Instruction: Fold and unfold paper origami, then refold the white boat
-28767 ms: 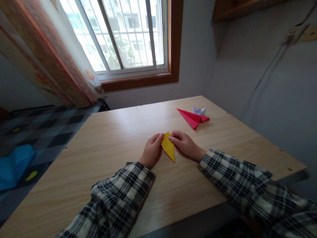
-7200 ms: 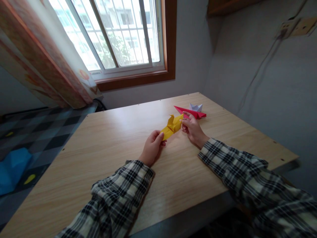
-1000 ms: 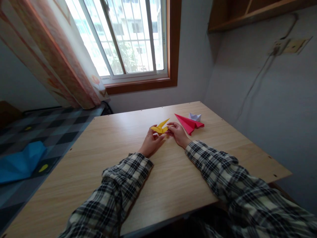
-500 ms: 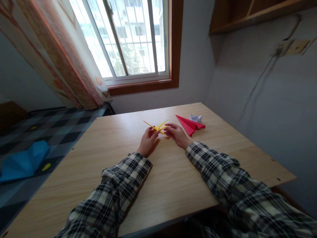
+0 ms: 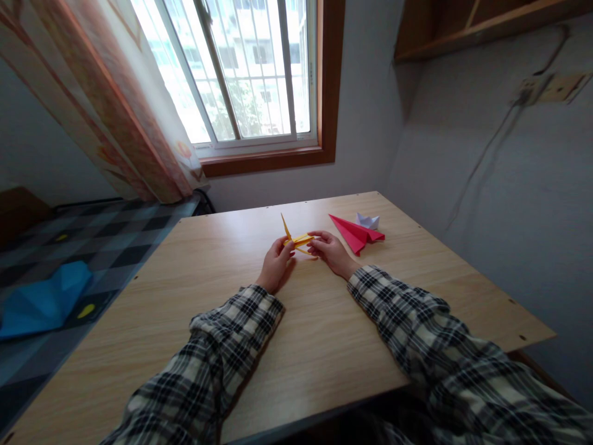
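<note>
Between my hands, just above the table, is a yellow origami paper (image 5: 302,241) folded into narrow pointed arms. One thin point stands up steeply at its left end, and a thin strip curves below on the right. My left hand (image 5: 276,262) pinches the left end between thumb and fingers. On the right side, my right hand (image 5: 332,251) has its fingertips closed on the other end. The fingers cover part of the folds. Close to the right hand lies a red paper plane (image 5: 356,233), with a white paper boat (image 5: 367,221) just behind it.
The wooden table (image 5: 194,296) fills the middle, its far edge near the wall under a window (image 5: 250,74). At left, a blue folded paper (image 5: 49,298) rests on a checked cloth (image 5: 109,232). A shelf (image 5: 486,37) hangs at upper right.
The yellow paper's left point has swung from slanting left to nearly upright. The point that slanted up to the right is now lower, near my right fingers. Both hands stay almost in place.
</note>
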`<control>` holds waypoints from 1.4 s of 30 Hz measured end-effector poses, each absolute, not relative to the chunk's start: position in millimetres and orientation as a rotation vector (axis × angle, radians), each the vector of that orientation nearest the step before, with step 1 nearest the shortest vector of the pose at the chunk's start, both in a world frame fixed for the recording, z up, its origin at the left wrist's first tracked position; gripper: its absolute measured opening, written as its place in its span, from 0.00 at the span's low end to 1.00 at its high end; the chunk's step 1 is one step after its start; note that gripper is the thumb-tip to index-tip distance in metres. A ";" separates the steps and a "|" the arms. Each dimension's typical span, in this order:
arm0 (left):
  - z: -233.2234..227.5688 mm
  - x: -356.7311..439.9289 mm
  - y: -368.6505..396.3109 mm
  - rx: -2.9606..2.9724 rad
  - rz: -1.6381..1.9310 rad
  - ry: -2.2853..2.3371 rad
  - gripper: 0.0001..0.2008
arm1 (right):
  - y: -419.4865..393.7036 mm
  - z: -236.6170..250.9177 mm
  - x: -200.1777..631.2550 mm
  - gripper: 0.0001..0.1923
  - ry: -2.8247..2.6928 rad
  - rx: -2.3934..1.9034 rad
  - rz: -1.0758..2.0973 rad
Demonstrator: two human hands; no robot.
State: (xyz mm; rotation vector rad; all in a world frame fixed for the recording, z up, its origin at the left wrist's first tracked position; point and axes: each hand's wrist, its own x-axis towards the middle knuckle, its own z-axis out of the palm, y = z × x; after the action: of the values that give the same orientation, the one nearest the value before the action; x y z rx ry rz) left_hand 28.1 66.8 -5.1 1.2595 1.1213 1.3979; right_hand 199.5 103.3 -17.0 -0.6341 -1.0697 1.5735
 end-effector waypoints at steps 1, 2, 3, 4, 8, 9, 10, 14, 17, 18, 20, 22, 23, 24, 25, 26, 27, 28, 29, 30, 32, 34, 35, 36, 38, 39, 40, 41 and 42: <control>-5.0 28.1 66.7 1.275 1.404 1.128 0.19 | 103.0 -16.9 199.5 0.19 -1.073 -0.640 1.571; -5.0 27.9 66.6 1.288 1.410 1.134 0.19 | 102.8 -16.9 199.4 0.18 -1.078 -0.647 1.570; -5.0 27.7 66.5 1.299 1.416 1.140 0.19 | 102.7 -17.1 199.2 0.18 -1.087 -0.657 1.565; -5.2 27.3 66.5 1.306 1.422 1.146 0.19 | 102.6 -17.5 198.9 0.18 -1.101 -0.669 1.557; -6.2 25.3 66.2 1.294 1.443 1.183 0.21 | 101.7 -20.3 196.4 0.16 -1.188 -0.711 1.514; -6.3 25.0 65.9 1.281 1.452 1.188 0.22 | 101.2 -20.7 195.6 0.16 -1.206 -0.710 1.510; -6.3 24.9 65.5 1.270 1.458 1.186 0.23 | 100.6 -20.9 194.7 0.15 -1.216 -0.713 1.503; -4.9 26.1 62.2 1.271 1.478 1.176 0.22 | 97.8 -18.5 193.6 0.14 -1.292 -0.753 1.488; -5.1 26.5 59.4 1.271 1.508 1.185 0.20 | 94.4 -14.6 196.2 0.14 -1.318 -0.776 1.504; -5.6 26.4 58.8 1.262 1.518 1.196 0.20 | 92.9 -13.3 197.4 0.14 -1.317 -0.775 1.519; -7.0 26.0 58.2 1.229 1.525 1.201 0.20 | 89.5 -11.4 199.8 0.15 -1.303 -0.773 1.563; -7.9 26.1 58.4 1.185 1.531 1.190 0.21 | 86.7 -10.6 201.4 0.15 -1.309 -0.777 1.598; -8.1 26.5 58.7 1.170 1.531 1.190 0.21 | 85.9 -10.6 201.9 0.15 -1.317 -0.784 1.600; -8.1 27.0 59.1 1.163 1.527 1.193 0.21 | 85.5 -10.8 202.1 0.15 -1.325 -0.787 1.591; -8.0 27.5 59.4 1.160 1.520 1.200 0.21 | 85.6 -11.2 202.2 0.15 -1.319 -0.796 1.579; -7.9 28.0 59.7 1.161 1.509 1.205 0.21 | 86.0 -11.7 202.4 0.15 -1.305 -0.808 1.573; -7.8 28.3 59.8 1.164 1.501 1.212 0.21 | 86.6 -12.1 202.6 0.15 -1.290 -0.819 1.567; -7.9 28.4 59.7 1.169 1.497 1.220 0.20 | 87.2 -12.5 202.9 0.16 -1.275 -0.825 1.561; -8.0 28.3 59.5 1.169 1.502 1.225 0.20 | 87.7 -12.9 203.4 0.16 -1.271 -0.826 1.565; -8.2 27.9 59.0 1.166 1.510 1.229 0.20 | 87.9 -13.2 204.0 0.16 -1.281 -0.817 1.573; -8.2 27.0 57.7 1.156 1.516 1.220 0.20 | 88.0 -14.1 204.9 0.16 -1.307 -0.796 1.579; -7.6 26.2 56.4 1.165 1.500 1.217 0.20 | 88.5 -15.4 204.2 0.17 -1.287 -0.797 1.585; -7.1 25.9 56.1 1.171 1.490 1.213 0.20 | 89.2 -16.0 202.9 0.17 -1.269 -0.800 1.585; -6.6 25.8 55.9 1.170 1.487 1.206 0.20 | 90.3 -16.1 200.9 0.17 -1.255 -0.807 1.583; -5.6 25.7 56.4 1.155 1.490 1.182 0.21 | 92.3 -13.7 196.5 0.19 -1.239 -0.824 1.570; -5.4 25.8 57.0 1.145 1.493 1.169 0.21 | 92.1 -10.7 195.6 0.20 -1.238 -0.837 1.547; -5.3 26.0 57.8 1.137 1.496 1.158 0.21 | 90.0 -6.3 196.7 0.21 -1.238 -0.851 1.516; -5.5 26.3 58.6 1.131 1.499 1.150 0.21 | 85.4 -0.7 200.7 0.22 -1.239 -0.871 1.461; -5.9 26.6 59.5 1.130 1.501 1.145 0.21 | 77.8 5.5 208.0 0.22 -1.248 -0.900 1.356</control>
State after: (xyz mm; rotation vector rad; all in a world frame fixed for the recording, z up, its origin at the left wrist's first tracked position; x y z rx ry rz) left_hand 26.6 59.5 -5.9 1.1296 1.1447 1.5014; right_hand 208.0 77.8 5.5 -0.8997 -1.2477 1.3557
